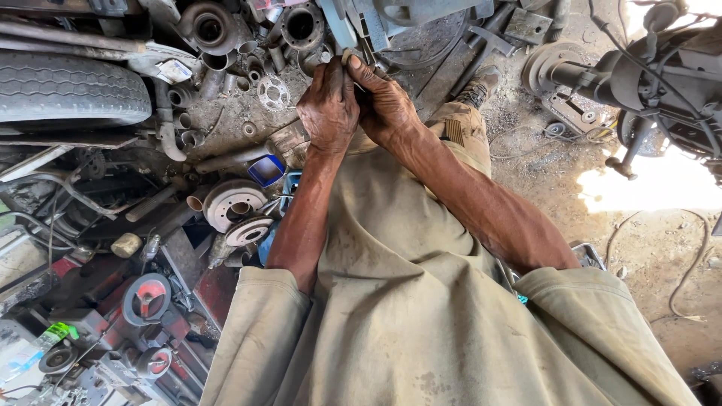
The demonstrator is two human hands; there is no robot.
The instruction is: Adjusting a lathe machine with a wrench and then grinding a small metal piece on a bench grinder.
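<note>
Far left of the fingers, a worn tyre (68, 90) lying on its side among rusty bars. Nearer, left of the fingers, a heap of short metal pipe ends and sleeves (188, 98), a round turbo-like housing (207, 26) above them, a small flanged disc with bolt holes (273, 92) just beside the left hand. Below and left of the fingers, a small blue open box (266, 170), contents too dark to tell; beside it a pale brake drum (233, 203) and a flat pulley (248, 231); lower still, a red wheel-like part (147, 297) on a cluttered red frame. Left hand (329, 109) raised, fingers curled together and pressed against those of the right hand (387, 105). Pinched between both sets of fingers, a small pale ring-like piece (348, 56), mostly hidden, kind impossible to tell, held up in front of the chest over the scrap pile. Under the hands, a dusty khaki shirt and trouser knee, one boot (477, 89) on the dirt floor. Right of the fingers, a wheel hub with axle (560, 71) and dark machinery with cables in bright sun.
</note>
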